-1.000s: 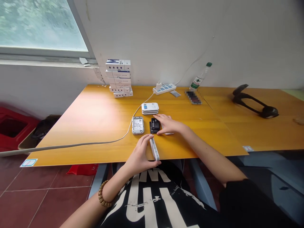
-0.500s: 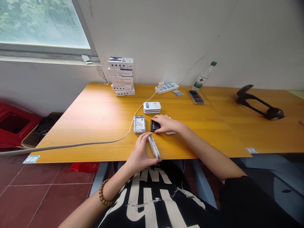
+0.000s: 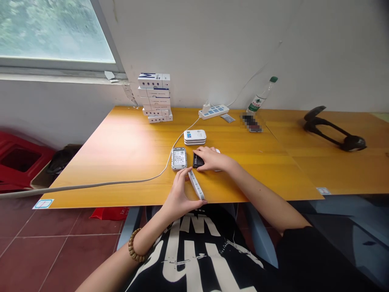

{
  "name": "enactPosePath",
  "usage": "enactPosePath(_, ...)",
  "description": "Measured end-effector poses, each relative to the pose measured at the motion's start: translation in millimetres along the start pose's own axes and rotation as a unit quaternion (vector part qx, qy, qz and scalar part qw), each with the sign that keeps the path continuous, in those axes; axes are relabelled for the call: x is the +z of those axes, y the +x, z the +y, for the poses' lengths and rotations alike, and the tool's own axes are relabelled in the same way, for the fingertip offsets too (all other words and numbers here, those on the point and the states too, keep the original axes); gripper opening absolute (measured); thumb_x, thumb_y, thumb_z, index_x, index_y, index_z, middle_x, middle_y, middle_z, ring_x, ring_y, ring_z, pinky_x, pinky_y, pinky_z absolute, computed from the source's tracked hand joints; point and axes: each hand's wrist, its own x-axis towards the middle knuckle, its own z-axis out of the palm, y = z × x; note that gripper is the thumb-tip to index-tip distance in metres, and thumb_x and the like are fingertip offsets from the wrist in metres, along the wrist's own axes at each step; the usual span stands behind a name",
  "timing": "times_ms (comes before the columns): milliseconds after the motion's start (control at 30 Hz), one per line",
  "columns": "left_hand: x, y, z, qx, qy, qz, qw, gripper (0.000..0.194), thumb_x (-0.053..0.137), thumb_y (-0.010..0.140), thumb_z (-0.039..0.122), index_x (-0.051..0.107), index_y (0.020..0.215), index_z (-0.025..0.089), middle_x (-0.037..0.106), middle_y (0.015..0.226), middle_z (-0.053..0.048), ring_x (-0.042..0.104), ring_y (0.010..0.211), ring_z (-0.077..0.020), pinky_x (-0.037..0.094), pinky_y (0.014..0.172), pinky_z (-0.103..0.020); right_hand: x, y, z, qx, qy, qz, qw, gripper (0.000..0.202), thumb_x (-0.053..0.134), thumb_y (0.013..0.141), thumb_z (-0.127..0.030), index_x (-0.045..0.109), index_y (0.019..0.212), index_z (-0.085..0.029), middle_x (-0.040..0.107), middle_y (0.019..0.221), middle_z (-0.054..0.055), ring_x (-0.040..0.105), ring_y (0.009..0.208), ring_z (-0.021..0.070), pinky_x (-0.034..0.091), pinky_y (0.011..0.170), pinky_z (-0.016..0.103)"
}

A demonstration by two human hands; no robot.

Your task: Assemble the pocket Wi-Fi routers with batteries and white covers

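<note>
My left hand [image 3: 179, 194] grips a slim white device [image 3: 196, 185] on its edge between thumb and fingers, at the table's front edge. Fingers of my right hand [image 3: 211, 159] are closed on a black battery [image 3: 198, 159] with "3000" printed on it, lying on the table. To the left of the battery lies an opened white device [image 3: 179, 158] with a printed label in its bay. Another white piece [image 3: 217, 151] is mostly hidden under and behind my right hand. Farther back, several white devices [image 3: 195, 137] are stacked flat.
A white cable [image 3: 136, 181] crosses the wooden table [image 3: 100, 150] to a power strip [image 3: 213, 112]. White boxes [image 3: 154, 97] are stacked at the back left. A bottle [image 3: 261, 97], a blurred phone [image 3: 252, 123] and a black stand [image 3: 334, 132] are to the right.
The device in my left hand has tilted slightly and shifted a little up and left. My right hand stays on the battery almost unmoved.
</note>
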Motion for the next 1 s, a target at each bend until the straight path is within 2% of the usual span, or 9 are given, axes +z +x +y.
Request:
enactPosePath(133,0.0,0.1,-0.2,-0.005,0.001,-0.001,1.000,0.102,0.092,0.073,0.032,0.034,0.156,0.032,0.045,0.154,-0.013,0.053,0.140,-0.0381,0.051,0.114,-0.057,-1.8,-1.3,-1.4,0.011,0.004,-0.002,1.000,0.064,0.078,0.084,-0.039,0.059,0.142,-0.020,0.062,0.140,0.019,0.057,0.128,0.0421,0.042,0.105,0.051)
enactPosePath(267,0.1,-0.5,0.0,-0.009,0.000,-0.003,1.000,0.102,0.092,0.073,0.031,0.035,0.156,0.031,0.047,0.155,-0.013,0.054,0.140,-0.0382,0.052,0.114,-0.057,-3.0,-1.2,-2.9,0.010,0.000,-0.006,1.000,0.068,0.078,0.084,-0.038,0.056,0.146,-0.018,0.061,0.141,0.020,0.056,0.129,0.0420,0.041,0.106,0.051)
enactPosePath(533,1.6,-1.2,-4.3,-0.033,-0.009,-0.004,0.999,0.101,0.095,0.072,0.038,0.038,0.156,0.028,0.051,0.154,-0.016,0.061,0.131,-0.0385,0.051,0.112,-0.063,3.0,-4.2,-1.7,-0.005,0.010,0.007,1.000,0.071,0.076,0.080,-0.032,0.056,0.146,-0.016,0.060,0.142,0.020,0.054,0.132,0.0418,0.041,0.108,0.052)
enactPosePath(733,3.8,-1.2,-7.9,-0.031,-0.013,0.005,0.999,0.103,0.095,0.072,0.039,0.038,0.156,0.027,0.049,0.154,-0.017,0.060,0.131,-0.0375,0.050,0.114,-0.061,1.6,-8.8,-2.0,-0.010,0.032,-0.008,0.999,0.085,0.079,0.074,-0.024,0.051,0.154,-0.018,0.056,0.151,0.020,0.051,0.138,0.0443,0.040,0.113,0.059)
enactPosePath(800,3.9,-1.2,-7.4,-0.026,-0.010,0.007,1.000,0.102,0.095,0.073,0.038,0.037,0.157,0.027,0.049,0.155,-0.017,0.058,0.134,-0.0379,0.050,0.115,-0.061,-2.1,-16.5,-4.3,-0.014,0.049,0.014,0.999,0.087,0.079,0.075,-0.022,0.049,0.157,-0.019,0.050,0.158,0.021,0.046,0.145,0.0455,0.038,0.117,0.063)
enactPosePath(867,3.5,-1.0,-6.4,-0.022,-0.008,0.007,1.000,0.102,0.094,0.073,0.037,0.037,0.157,0.027,0.048,0.156,-0.016,0.058,0.136,-0.0378,0.051,0.115,-0.060,-6.0,-31.5,-8.2,-0.030,0.081,0.065,0.994,0.077,0.074,0.082,-0.022,0.050,0.156,-0.021,0.049,0.160,0.020,0.045,0.148,0.0432,0.038,0.119,0.064)
enactPosePath(933,2.8,-0.6,-5.8,-0.010,-0.007,0.004,1.000,0.099,0.093,0.075,0.037,0.037,0.156,0.028,0.047,0.158,-0.016,0.057,0.138,-0.0376,0.052,0.114,-0.059,-7.2,-52.7,-13.8,-0.055,0.142,0.096,0.984,0.064,0.067,0.092,-0.025,0.052,0.154,-0.023,0.055,0.156,0.016,0.052,0.144,0.0373,0.043,0.118,0.060)
enactPosePath(1000,2.3,0.2,-5.9,0.012,-0.006,0.001,1.000,0.096,0.093,0.076,0.036,0.039,0.156,0.029,0.047,0.159,-0.015,0.054,0.142,-0.0377,0.053,0.114,-0.058,-3.2,-75.3,-20.9,-0.073,0.211,0.082,0.971,0.063,0.067,0.095,-0.029,0.052,0.156,-0.025,0.058,0.156,0.014,0.057,0.142,0.0335,0.049,0.117,0.054)
